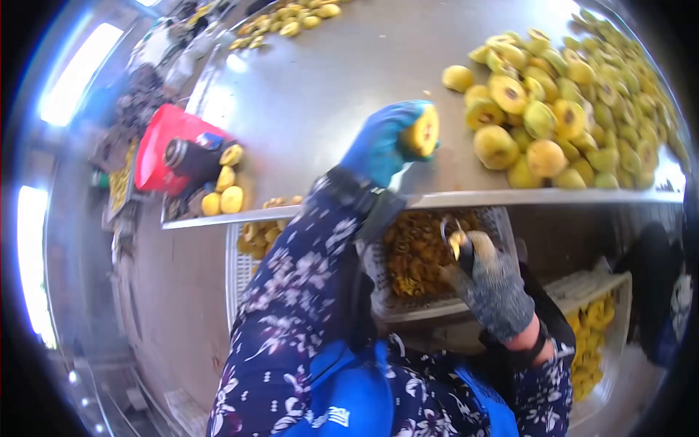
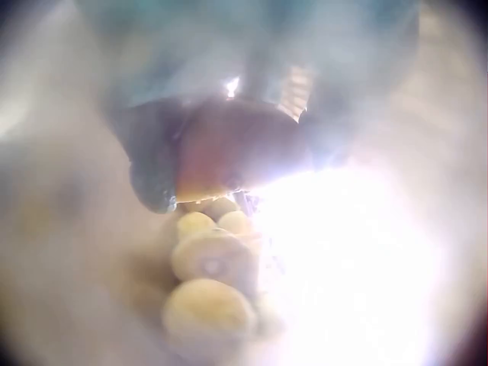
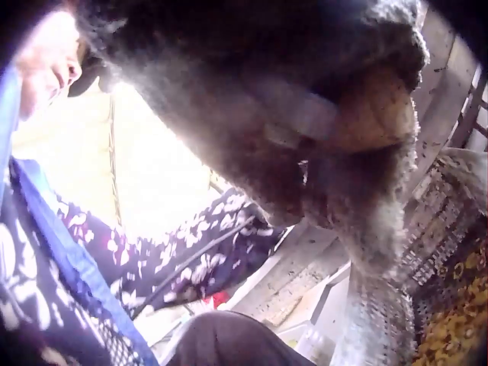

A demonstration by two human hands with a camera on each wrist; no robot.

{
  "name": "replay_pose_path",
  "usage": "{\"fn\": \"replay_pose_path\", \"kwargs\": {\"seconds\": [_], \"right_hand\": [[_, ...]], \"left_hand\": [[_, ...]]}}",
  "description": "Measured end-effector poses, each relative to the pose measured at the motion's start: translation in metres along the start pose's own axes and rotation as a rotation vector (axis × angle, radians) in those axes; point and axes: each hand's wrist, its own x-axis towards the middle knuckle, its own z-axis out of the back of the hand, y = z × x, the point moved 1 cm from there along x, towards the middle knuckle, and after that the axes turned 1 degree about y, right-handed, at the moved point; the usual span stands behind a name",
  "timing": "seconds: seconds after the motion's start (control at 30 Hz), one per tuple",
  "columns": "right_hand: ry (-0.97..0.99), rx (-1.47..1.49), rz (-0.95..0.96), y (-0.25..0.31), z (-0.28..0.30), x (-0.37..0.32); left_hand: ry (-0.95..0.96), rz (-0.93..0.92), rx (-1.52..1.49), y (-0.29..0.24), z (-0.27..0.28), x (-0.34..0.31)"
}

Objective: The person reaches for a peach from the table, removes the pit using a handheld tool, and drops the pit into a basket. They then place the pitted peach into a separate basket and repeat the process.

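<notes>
My left hand (image 1: 389,142), in a blue-green glove, grips a halved yellow peach (image 1: 424,131) above the metal table's near edge. The cut face with its reddish centre looks to the right. In the left wrist view the gloved fingers curl round the blurred fruit. My right hand (image 1: 495,280), in a grey knit glove, holds a small pitting tool with a curved metal loop (image 1: 447,227), over a crate (image 1: 380,302) of brownish-orange scraps. A yellow bit (image 1: 457,245) shows by the loop. Most of the tool's handle is hidden in the fist.
A large heap of peach halves (image 1: 540,120) covers the right of the metal table (image 1: 349,73). At its left corner are a red bag (image 1: 162,149), a dark flask (image 1: 191,159) and several peach pieces (image 1: 231,199). Another crate (image 1: 619,309) of yellow fruit stands low at the right.
</notes>
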Motion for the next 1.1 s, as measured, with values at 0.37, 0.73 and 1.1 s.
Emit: {"fn": "replay_pose_path", "kwargs": {"seconds": [0.37, 0.73, 1.1], "right_hand": [[-0.215, 0.126, 0.029, -0.005, -0.020, 0.018], [-0.176, 0.188, -0.071, -0.006, -0.036, 0.017], [-0.166, 0.245, -0.031, -0.013, -0.048, 0.015]], "left_hand": [[-0.242, -0.048, -0.019, 0.025, -0.076, -0.070], [-0.254, -0.167, 0.138, 0.046, -0.075, -0.073], [-0.308, -0.183, 0.145, 0.047, -0.082, -0.077]]}}
